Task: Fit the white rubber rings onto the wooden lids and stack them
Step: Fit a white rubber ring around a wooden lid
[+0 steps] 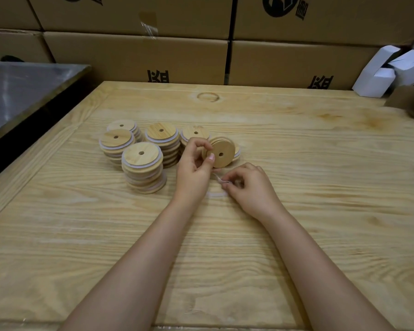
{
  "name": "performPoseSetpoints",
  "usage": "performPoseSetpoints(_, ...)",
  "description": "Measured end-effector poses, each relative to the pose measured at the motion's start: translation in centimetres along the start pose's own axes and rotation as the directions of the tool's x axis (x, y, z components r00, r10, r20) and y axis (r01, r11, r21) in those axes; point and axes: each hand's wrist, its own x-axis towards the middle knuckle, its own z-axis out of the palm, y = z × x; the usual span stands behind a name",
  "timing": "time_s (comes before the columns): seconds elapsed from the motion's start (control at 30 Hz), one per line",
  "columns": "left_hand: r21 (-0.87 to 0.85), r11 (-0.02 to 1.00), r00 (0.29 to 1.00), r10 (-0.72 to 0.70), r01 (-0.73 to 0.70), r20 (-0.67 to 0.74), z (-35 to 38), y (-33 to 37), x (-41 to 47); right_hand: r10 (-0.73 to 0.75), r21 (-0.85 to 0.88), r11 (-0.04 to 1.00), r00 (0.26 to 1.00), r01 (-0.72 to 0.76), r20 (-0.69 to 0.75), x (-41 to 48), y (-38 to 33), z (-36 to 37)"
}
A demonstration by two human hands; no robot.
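From my remote seat I see the left hand [194, 163] holding one wooden lid [221, 152] on its edge, tilted, with the face and its small centre hole turned toward the camera. The thumb and curled fingers pinch the left rim of this lid, in the middle of the wooden table [296, 163]. Just to the near right, the right hand [247, 185] has its fingers curled and grips a thin white rubber ring [217, 176] between the fingertips, low over the table, just below the lid. I cannot tell if the ring touches the lid. Left of the hands stand five stacks of finished lids [142, 167], close together, with white rims showing between the wooden layers. Behind the held lid lies a small pile of lids [236, 151], partly hidden. On the far side there is a wall of cardboard boxes [134, 58], at the far right some small white boxes [377, 80], and at the far left a grey metal surface [22, 91].
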Motion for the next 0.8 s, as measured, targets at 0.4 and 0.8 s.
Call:
performPoseSetpoints(0.4,0.104,0.994,0.996,-0.039,0.031,0.077,0.0,-0.7,0.1,-0.043,0.419,0.907,0.999,0.037,0.004,0.1,1.1,-2.1)
performPoseSetpoints(0.8,0.138,0.99,0.988,-0.025,0.004,0.153,0.1,-0.9,0.0,-0.232,0.025,0.964,0.889,0.263,-0.396,0.1,0.8,-2.1)
